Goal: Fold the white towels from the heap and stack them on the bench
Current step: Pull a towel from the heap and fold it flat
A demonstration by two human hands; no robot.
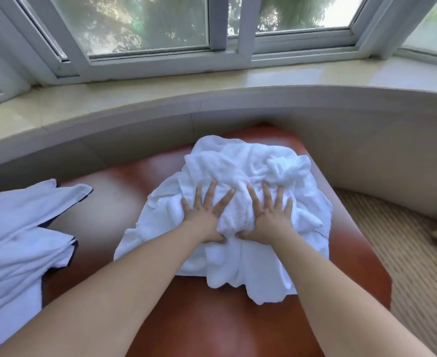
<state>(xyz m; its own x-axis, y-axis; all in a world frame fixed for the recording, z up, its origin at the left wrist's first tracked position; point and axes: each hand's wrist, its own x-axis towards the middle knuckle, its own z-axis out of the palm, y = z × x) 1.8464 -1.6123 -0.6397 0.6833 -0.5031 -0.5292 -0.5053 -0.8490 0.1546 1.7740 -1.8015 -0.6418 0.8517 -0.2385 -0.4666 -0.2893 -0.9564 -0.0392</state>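
Both hands (238, 217) press flat on towel heap (250, 171).

Head view: single wide-angle camera, forward and down.
We look steeply from close above onto the bench (212, 318), facing the window (147, 21); edges bow.

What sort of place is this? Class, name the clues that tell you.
Probably a hotel room or bedroom by a bay window: a curved window sill, a brown leather bench, carpet, and a heap of white towels under both hands.
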